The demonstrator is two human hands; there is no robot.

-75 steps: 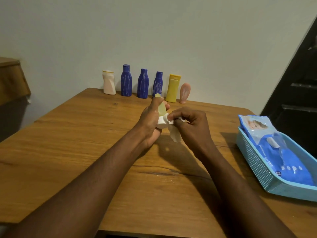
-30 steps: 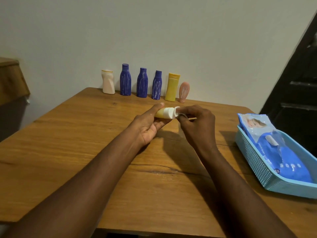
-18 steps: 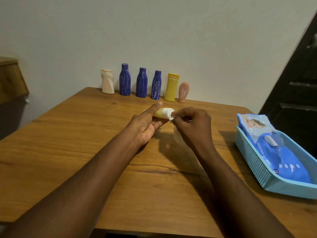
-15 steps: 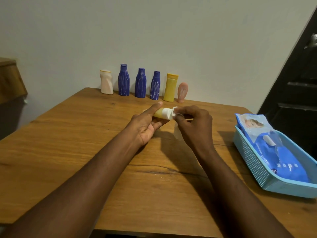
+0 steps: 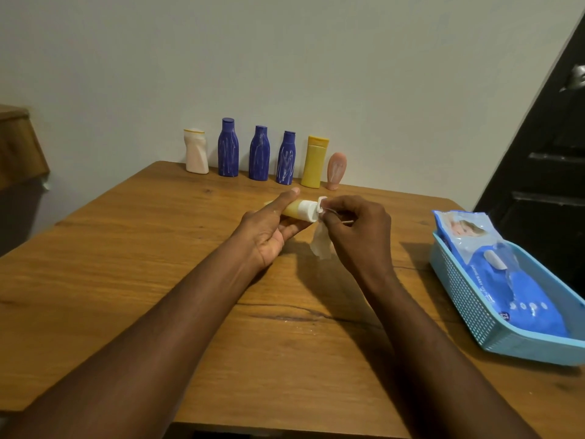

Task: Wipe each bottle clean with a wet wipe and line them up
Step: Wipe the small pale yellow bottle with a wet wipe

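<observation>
The left hand [image 5: 267, 229] grips the small yellow bottle [image 5: 294, 210] sideways above mid-table; the right hand [image 5: 357, 232] pinches the wet wipe [image 5: 321, 247] against its white cap [image 5: 308, 214]. Cap-wiping, I'd say; next, stand it right of the far pink bottle [image 5: 336, 171].

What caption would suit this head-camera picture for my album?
Left hand holds a small yellow bottle while right hand wipes its cap with a wet wipe.

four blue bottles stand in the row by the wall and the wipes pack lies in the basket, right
Not four: the head view shows three blue bottles in the row by the wall. The wipes pack does lie in the basket.
</observation>
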